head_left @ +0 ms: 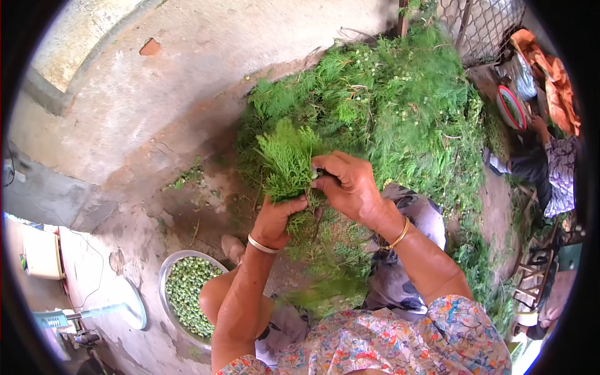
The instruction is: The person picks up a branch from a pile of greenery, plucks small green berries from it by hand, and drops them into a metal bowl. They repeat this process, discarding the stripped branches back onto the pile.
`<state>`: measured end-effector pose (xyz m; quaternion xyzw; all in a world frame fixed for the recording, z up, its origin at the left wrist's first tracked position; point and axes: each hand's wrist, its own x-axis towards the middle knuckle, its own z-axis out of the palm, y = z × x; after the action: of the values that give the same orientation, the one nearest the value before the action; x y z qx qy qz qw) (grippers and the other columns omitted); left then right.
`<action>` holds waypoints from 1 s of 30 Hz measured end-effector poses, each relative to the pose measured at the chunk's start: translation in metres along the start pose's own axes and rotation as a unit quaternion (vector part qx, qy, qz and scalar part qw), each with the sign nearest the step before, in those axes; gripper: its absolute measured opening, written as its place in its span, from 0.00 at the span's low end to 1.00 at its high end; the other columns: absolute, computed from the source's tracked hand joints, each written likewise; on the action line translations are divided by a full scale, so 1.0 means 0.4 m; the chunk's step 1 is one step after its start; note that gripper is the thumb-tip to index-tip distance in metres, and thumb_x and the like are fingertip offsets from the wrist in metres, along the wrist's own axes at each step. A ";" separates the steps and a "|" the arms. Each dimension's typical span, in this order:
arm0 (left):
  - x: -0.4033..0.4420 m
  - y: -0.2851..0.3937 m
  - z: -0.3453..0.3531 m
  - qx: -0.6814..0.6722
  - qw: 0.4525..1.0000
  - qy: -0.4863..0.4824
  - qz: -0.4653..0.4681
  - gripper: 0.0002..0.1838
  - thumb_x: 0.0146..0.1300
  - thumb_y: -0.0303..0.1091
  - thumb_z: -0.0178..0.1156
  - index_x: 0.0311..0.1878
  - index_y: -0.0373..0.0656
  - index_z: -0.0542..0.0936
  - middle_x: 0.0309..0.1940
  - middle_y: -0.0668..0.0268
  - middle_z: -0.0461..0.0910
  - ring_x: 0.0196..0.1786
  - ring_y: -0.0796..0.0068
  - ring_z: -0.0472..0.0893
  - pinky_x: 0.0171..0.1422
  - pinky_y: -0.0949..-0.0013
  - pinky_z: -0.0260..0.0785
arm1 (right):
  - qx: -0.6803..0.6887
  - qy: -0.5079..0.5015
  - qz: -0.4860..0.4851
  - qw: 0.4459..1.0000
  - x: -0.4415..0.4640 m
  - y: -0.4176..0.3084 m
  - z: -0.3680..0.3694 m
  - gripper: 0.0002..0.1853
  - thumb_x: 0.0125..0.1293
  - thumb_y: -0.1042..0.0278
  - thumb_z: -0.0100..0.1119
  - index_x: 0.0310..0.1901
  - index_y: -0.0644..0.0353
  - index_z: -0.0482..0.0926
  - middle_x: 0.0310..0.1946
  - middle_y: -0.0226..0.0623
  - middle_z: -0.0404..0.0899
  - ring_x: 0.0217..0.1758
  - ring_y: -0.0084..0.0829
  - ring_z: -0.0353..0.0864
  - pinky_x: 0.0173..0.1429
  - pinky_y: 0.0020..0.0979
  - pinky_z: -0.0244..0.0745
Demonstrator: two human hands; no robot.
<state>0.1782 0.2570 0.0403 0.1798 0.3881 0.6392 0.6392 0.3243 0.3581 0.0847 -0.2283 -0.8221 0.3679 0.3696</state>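
Observation:
A feathery green conifer sprig stands up from my left hand, whose fingers are closed round its lower part. My right hand is at the sprig's right edge, thumb and forefinger in a pinch; whatever lies between the fingertips is too small to make out. Beyond both hands spreads a big heap of cut conifer branches. At my left knee a metal basin holds many small, round green cones.
A pale wall runs behind the heap. Left of the basin stands a fan. To the right, another person sits near a red-rimmed tray, with an orange cloth behind. Loose sprigs lie on the ground.

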 end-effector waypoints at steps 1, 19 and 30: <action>0.000 0.001 0.006 -0.016 1.000 -0.017 -0.002 0.20 0.56 0.20 0.58 0.54 0.39 0.73 0.44 0.67 0.76 0.44 0.72 0.77 0.42 0.66 0.75 | -0.001 0.000 0.003 1.000 0.001 0.007 0.002 0.15 0.51 0.82 0.61 0.43 0.64 0.78 0.30 0.44 0.76 0.32 0.43 0.81 0.33 0.37 0.75; -0.037 0.087 -0.078 -0.089 0.992 0.003 0.087 0.13 0.63 0.37 0.47 0.40 0.37 0.75 0.19 0.62 0.74 0.33 0.63 0.77 0.43 0.58 0.70 | 0.534 0.182 0.336 0.754 0.019 0.084 -0.131 0.12 0.65 0.70 0.50 0.43 0.73 0.72 0.35 0.48 0.77 0.31 0.31 0.75 0.30 0.26 0.71; -0.108 0.134 -0.080 -0.103 0.977 -0.074 0.171 0.16 0.63 0.42 0.46 0.29 0.39 0.74 0.11 0.66 0.67 0.23 0.67 0.71 0.29 0.60 0.63 | 0.424 0.091 0.381 0.817 -0.029 0.027 -0.050 0.07 0.64 0.73 0.54 0.40 0.68 0.77 0.29 0.39 0.79 0.25 0.21 0.72 0.21 0.18 0.62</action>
<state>0.1240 0.2136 0.0704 0.2239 0.2349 0.7606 0.5623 0.3484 0.3660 0.0804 -0.3759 -0.3946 0.7693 0.3334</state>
